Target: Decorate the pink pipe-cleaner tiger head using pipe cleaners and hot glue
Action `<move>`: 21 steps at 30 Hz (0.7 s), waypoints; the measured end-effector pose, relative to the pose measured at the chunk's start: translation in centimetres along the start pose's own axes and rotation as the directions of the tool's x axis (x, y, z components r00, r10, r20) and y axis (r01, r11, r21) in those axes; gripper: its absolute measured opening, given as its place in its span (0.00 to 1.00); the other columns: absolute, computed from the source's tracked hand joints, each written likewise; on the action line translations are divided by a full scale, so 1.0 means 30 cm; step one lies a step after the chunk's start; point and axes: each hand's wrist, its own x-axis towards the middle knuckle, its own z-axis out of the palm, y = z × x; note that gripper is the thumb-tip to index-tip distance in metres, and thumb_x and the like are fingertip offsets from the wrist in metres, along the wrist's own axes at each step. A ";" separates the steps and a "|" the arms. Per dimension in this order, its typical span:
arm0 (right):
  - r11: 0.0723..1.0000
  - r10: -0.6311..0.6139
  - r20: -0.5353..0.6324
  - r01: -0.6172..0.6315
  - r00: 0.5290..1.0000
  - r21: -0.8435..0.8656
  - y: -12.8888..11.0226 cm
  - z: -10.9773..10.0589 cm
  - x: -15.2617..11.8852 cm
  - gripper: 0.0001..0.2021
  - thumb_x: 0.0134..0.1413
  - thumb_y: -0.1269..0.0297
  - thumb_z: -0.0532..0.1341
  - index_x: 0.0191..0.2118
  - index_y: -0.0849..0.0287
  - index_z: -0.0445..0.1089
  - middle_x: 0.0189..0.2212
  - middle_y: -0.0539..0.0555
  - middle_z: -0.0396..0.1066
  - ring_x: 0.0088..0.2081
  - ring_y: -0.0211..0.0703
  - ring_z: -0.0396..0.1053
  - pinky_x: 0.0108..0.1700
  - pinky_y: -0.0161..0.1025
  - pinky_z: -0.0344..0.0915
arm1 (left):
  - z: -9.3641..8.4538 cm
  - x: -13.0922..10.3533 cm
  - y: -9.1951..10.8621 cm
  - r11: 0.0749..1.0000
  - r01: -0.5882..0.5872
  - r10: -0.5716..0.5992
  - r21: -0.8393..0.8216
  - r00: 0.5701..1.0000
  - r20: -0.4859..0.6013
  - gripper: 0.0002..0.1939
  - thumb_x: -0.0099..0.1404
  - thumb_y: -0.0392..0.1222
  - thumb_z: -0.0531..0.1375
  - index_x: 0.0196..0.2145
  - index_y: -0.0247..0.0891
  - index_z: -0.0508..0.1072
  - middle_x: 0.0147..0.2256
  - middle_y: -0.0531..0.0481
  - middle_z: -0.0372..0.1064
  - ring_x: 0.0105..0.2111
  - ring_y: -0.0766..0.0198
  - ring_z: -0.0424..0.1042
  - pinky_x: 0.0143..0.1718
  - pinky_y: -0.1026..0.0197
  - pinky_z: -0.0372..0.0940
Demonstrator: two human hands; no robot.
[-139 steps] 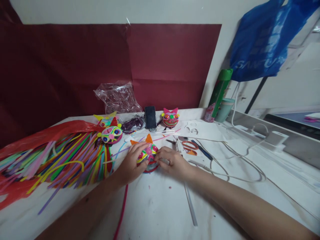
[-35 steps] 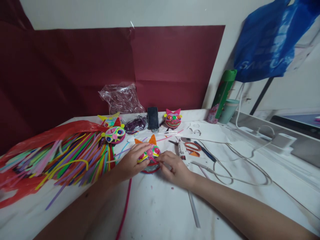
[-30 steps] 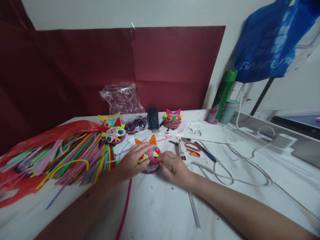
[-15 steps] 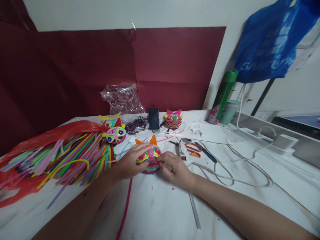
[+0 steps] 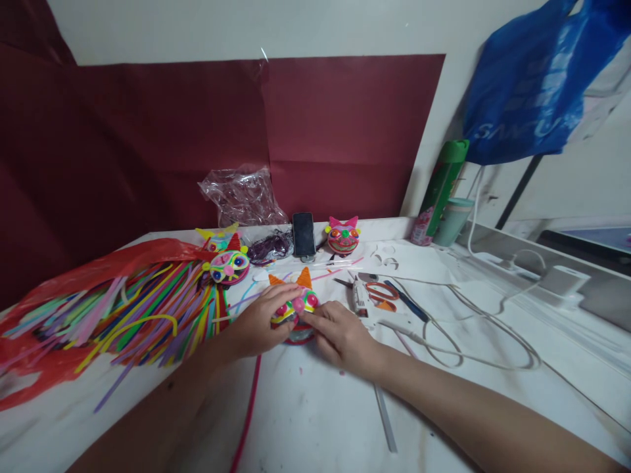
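A small lion-dance head of pipe cleaners, with orange ears, pink round eyes and a pink nose, sits on the table between my two hands. My left hand is wrapped around its left side, fingers over the forehead and thumb at the lower front. From the right, my right hand has its index finger against the face just below the nose. The other right fingers curl in at the head's lower right edge. Both hands cover much of the mouth, and any small piece under the right fingertips is hidden.
To the left, pipe cleaners lie on a red plastic bag, beside a finished lion head. Another head stands behind near a phone. On the right are a glue gun, scissors and looping cable.
My right hand has moved slightly left and inward; its index finger now reaches below the nose, covering the pink mouth piece seen before. My left hand stays on the head.
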 end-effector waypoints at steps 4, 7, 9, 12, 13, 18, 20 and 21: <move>0.996 0.005 0.037 -0.002 0.999 -0.086 -0.015 -0.006 0.008 0.17 0.55 0.73 0.52 0.51 0.63 0.64 0.31 0.58 0.65 0.34 0.47 0.61 0.35 0.43 0.59 | 0.001 0.002 0.006 1.000 0.000 0.000 -0.002 1.000 0.004 0.28 0.56 0.32 0.56 0.55 0.39 0.62 0.56 0.45 0.61 0.57 0.57 0.57 0.59 0.52 0.54; 0.994 0.016 0.050 -0.011 0.999 -0.108 -0.022 -0.009 0.012 0.17 0.54 0.72 0.52 0.50 0.64 0.64 0.32 0.59 0.66 0.34 0.48 0.61 0.35 0.44 0.59 | -0.001 0.002 0.007 1.000 0.009 -0.009 0.002 1.000 0.011 0.28 0.56 0.32 0.56 0.55 0.38 0.62 0.56 0.44 0.61 0.57 0.57 0.57 0.59 0.52 0.54; 0.999 0.038 0.015 -0.037 0.999 -0.019 -0.022 -0.009 0.011 0.17 0.54 0.73 0.52 0.50 0.62 0.64 0.32 0.58 0.66 0.35 0.47 0.62 0.36 0.44 0.60 | -0.004 0.001 0.007 1.000 0.018 -0.018 -0.001 1.000 0.011 0.28 0.56 0.32 0.56 0.55 0.38 0.62 0.56 0.44 0.61 0.57 0.57 0.57 0.59 0.52 0.54; 0.972 0.133 -0.048 -0.121 0.990 0.200 -0.017 -0.009 0.010 0.17 0.55 0.75 0.51 0.50 0.57 0.64 0.33 0.55 0.68 0.37 0.44 0.64 0.40 0.43 0.61 | -0.008 0.001 0.006 0.999 0.034 -0.034 -0.005 0.999 0.018 0.28 0.55 0.33 0.56 0.55 0.38 0.63 0.56 0.44 0.61 0.57 0.57 0.58 0.58 0.52 0.54; 0.952 0.189 -0.060 -0.168 0.980 0.255 -0.015 -0.010 0.011 0.17 0.55 0.75 0.51 0.49 0.56 0.63 0.34 0.55 0.69 0.37 0.43 0.65 0.41 0.42 0.61 | -0.009 0.002 0.006 0.999 0.037 -0.037 -0.007 0.999 0.023 0.28 0.55 0.33 0.56 0.55 0.38 0.63 0.55 0.44 0.61 0.57 0.56 0.58 0.58 0.52 0.54; 0.790 0.521 -0.059 -0.455 0.852 0.411 0.000 -0.010 0.020 0.04 0.55 0.66 0.55 0.30 0.58 0.62 0.25 0.50 0.65 0.29 0.39 0.63 0.34 0.37 0.61 | -0.016 0.004 0.003 0.998 0.049 -0.048 -0.035 0.999 0.025 0.28 0.54 0.33 0.56 0.55 0.39 0.63 0.56 0.45 0.61 0.57 0.56 0.58 0.58 0.53 0.54; 0.735 0.590 -0.027 -0.523 0.807 0.432 0.011 -0.007 0.023 0.09 0.55 0.63 0.55 0.26 0.57 0.58 0.22 0.48 0.62 0.26 0.37 0.60 0.30 0.35 0.59 | -0.021 0.004 0.002 0.997 0.056 -0.055 -0.046 0.998 0.027 0.28 0.54 0.34 0.56 0.55 0.40 0.64 0.55 0.46 0.61 0.57 0.56 0.58 0.58 0.54 0.54; 0.719 0.607 -0.016 -0.541 0.794 0.436 0.017 -0.005 0.024 0.10 0.56 0.62 0.54 0.25 0.57 0.57 0.21 0.47 0.61 0.25 0.37 0.59 0.28 0.34 0.58 | -0.023 0.004 0.000 0.997 0.058 -0.057 -0.052 0.998 0.027 0.28 0.54 0.34 0.56 0.54 0.40 0.64 0.55 0.46 0.62 0.57 0.55 0.58 0.58 0.53 0.55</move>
